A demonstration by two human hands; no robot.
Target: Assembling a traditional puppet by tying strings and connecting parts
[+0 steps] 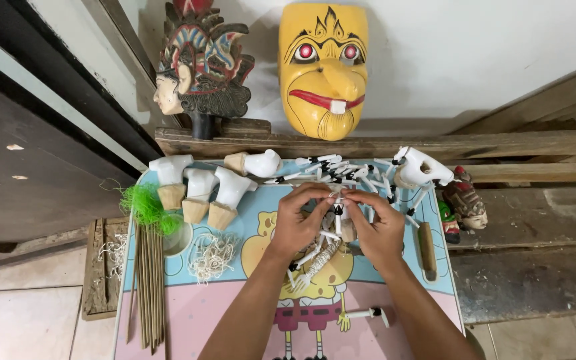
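My left hand and my right hand meet over the middle of a small cartoon-printed table. Together they pinch a small white puppet piece with black joints. White string-wrapped limbs hang down from it between my wrists. Just beyond my fingers lies a pile of white and black puppet arms.
White-painted wooden puppet torsos stand at the table's left, another one at the right. Thin sticks, green fibre, a string bundle and a wooden handle lie around. A yellow mask and carved head lean on the wall.
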